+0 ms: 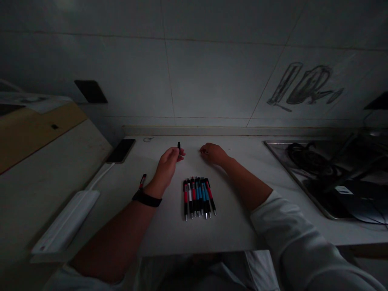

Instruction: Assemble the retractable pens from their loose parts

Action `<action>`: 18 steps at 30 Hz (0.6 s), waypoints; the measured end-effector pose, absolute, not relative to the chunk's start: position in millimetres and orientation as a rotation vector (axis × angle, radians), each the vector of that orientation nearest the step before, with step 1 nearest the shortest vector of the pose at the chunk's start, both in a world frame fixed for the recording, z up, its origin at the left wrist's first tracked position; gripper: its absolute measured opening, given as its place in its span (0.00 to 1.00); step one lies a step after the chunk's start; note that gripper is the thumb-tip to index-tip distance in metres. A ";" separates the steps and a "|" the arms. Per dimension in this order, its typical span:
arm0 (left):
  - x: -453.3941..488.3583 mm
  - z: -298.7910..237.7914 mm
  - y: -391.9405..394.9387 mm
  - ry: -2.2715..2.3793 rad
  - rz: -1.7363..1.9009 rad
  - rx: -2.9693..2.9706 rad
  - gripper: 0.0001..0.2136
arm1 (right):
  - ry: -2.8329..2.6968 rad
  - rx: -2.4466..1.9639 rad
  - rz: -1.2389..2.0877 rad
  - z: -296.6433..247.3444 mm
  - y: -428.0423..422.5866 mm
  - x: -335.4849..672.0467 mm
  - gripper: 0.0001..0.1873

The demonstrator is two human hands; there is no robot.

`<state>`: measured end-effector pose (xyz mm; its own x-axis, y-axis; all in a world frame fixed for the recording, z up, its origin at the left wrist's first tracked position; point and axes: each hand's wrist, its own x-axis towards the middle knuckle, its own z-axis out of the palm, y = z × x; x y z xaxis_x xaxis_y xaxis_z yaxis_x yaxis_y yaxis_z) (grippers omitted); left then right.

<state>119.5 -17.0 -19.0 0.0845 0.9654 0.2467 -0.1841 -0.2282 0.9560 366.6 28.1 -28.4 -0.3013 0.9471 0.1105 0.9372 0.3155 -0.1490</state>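
Note:
My left hand [168, 161] is closed around a short black piece [178, 146] that looks like part of a pen; its narrow end sticks up past my thumb. To its right, my right hand [214, 153] hovers low over the counter with fingers curled and pinched together. Whatever it may hold is too dark and small to make out. Below and between both hands lies a side-by-side row of several pens [198, 198] in red, white, blue and black, tips toward me. A red and black pen [142, 181] shows partly beyond my left wrist.
A phone [121, 151] and a white power strip [68, 218] with its cable lie on the left. A small ring-shaped item [148, 140] sits near the wall edge. At the right is a gas stove [306, 161] with a dark flat object [360, 202] on it.

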 end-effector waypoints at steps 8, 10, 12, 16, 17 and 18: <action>121.1 -18.1 -20.0 0.855 1.377 1.305 0.15 | -2.421 -1.770 0.087 -31.4 29.3 352.4 0.15; 121.2 -18.0 -19.9 0.850 1.381 1.305 0.15 | -2.419 -1.767 0.101 -30.7 29.2 353.1 0.15; 121.4 -18.1 -19.4 0.852 1.388 1.309 0.15 | -2.421 -1.761 0.113 -29.9 28.7 353.4 0.15; 121.2 -19.0 -17.6 0.864 1.390 1.321 0.15 | -2.407 -1.753 0.128 -29.5 27.4 354.0 0.17; 120.8 -19.5 -17.1 0.866 1.388 1.333 0.15 | -2.396 -1.744 0.130 -29.0 26.8 354.8 0.17; 120.3 -20.0 -16.7 0.869 1.385 1.356 0.15 | -2.377 -1.729 0.128 -28.0 26.0 355.9 0.17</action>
